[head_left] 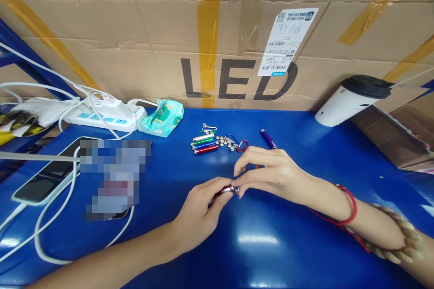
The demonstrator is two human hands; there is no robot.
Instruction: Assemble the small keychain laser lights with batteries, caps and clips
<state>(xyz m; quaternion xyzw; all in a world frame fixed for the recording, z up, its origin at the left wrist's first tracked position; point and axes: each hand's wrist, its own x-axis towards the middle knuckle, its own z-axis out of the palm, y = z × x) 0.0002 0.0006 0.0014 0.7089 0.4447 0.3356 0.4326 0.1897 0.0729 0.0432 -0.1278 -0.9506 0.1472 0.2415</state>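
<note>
My left hand (206,201) is closed around a small dark red metal tube (224,189), its silvery end sticking out between thumb and finger. Thumb and forefinger of my right hand (267,174) pinch at that silvery end. Beyond my hands lie several small tubes (204,143) side by side, in white, green, blue and red. Next to them are several small silver round pieces (224,141) and a red carabiner clip (242,146), with blue and green clips nearby. A purple tube (267,138) rests behind my right hand, which partly hides it.
A white power strip (101,119) with cables and a green tissue pack (162,118) stand at the back left. Two phones lie on the left, one a pale-edged phone (50,176). A lidded cup (351,101) leans at the back right, before a large cardboard box (162,22).
</note>
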